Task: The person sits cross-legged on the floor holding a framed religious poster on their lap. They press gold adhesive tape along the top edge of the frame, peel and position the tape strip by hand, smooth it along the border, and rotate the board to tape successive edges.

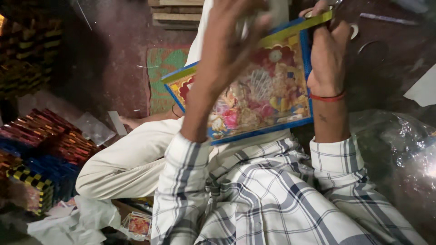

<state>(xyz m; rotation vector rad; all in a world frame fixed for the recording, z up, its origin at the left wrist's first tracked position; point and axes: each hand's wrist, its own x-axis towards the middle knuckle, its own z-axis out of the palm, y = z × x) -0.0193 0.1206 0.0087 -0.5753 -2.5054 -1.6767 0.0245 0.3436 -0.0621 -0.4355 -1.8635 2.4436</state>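
A colourful picture (263, 97) in a blue and yellow frame rests tilted on my lap, above my cream trousers (131, 159). My right hand (328, 56), with a red thread at the wrist, grips the frame's right edge near the top corner. My left hand (231, 34) reaches across the picture's face toward its upper edge. It is blurred, so whether its fingers hold the frame or something small and pale is unclear.
Stacks of striped colourful frames (50, 136) and a black-and-yellow chequered one (29, 181) stand at the left. A green mat (161, 68) lies on the dark red floor, with wooden planks (177, 11) beyond. Clear plastic wrap (399, 145) lies at the right, and small prints (138, 224) and crumpled plastic (75, 224) are near my knee.
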